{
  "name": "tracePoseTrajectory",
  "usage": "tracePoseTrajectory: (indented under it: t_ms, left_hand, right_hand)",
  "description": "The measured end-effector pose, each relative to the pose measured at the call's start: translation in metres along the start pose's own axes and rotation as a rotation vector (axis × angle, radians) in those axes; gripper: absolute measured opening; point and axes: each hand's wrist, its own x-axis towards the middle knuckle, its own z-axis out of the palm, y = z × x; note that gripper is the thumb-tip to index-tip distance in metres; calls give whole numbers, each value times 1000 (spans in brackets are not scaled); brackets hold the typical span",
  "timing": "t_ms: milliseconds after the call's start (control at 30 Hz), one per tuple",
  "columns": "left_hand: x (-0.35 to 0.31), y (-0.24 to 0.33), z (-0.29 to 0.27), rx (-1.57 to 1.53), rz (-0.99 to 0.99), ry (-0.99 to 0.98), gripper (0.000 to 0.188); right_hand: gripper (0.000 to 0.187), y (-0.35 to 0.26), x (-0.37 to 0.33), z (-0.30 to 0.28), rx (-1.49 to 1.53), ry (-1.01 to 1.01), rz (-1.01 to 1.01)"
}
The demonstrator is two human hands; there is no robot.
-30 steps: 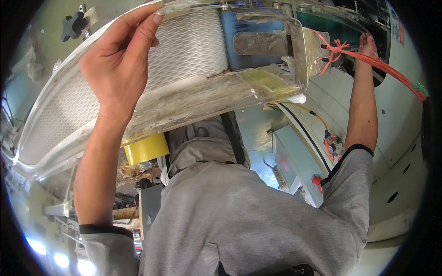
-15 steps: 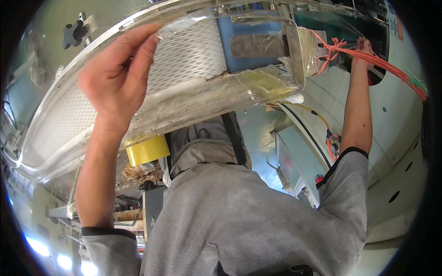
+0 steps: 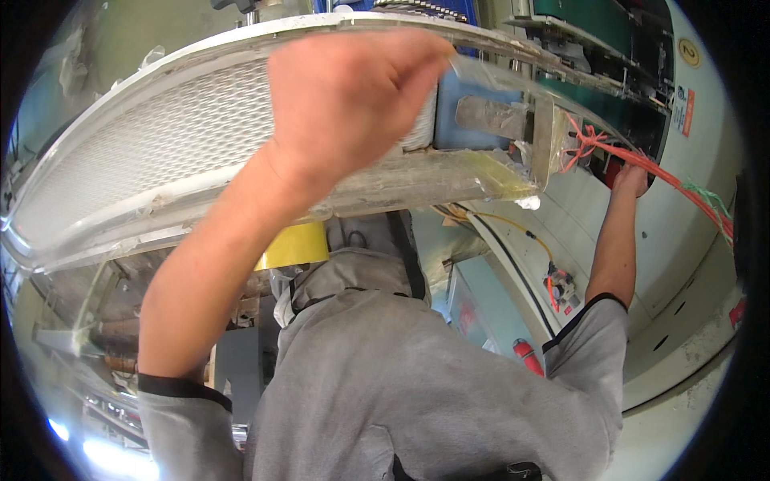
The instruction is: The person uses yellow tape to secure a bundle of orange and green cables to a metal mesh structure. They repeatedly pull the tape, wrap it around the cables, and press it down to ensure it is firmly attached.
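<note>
My left hand [image 3: 345,104] is raised over the long tray and pinches one end of a clear plastic film [image 3: 505,78]. The see-through strip slants right and down toward my right hand [image 3: 630,179], whose fingers look closed around its other end at a dark opening in the machine. Part of those fingers is hidden. Beneath my left hand lies the clear-walled tray [image 3: 353,195] with a white, diamond-textured bed [image 3: 208,120]. A blue block [image 3: 473,88] with a taped grey piece sits at the tray's right end.
A red cord [image 3: 654,163] is knotted near the tray's right end and runs to the right. Green belts [image 3: 589,18] stand behind it. Under the tray are a yellow roll [image 3: 297,244] and a hose with a fitting [image 3: 559,287]. The pale machine panel [image 3: 706,160] rises at right.
My left hand has moved right along the tray with the film's end. My right hand has dropped lower beside the opening. The whole view has shifted a little.
</note>
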Motion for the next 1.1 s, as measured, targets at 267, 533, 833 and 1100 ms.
tracePoseTrajectory:
  t_ms: [267, 533, 833, 1100]
  left_hand:
    - [-4, -21, -30, -53, -117, 27, 17]
    - [-20, -38, -27, 40, -184, -37, 18]
    - [-29, -59, -21, 72, -342, -69, 16]
    - [-31, -50, -1, 24, -341, -218, 17]
  right_hand:
    - [15, 37, 50, 33, 154, -241, 33]
    - [11, 61, 32, 36, 176, -310, 158]
    - [12, 74, 8, 53, 85, -366, 139]
    - [17, 92, 61, 22, 45, -369, 179]
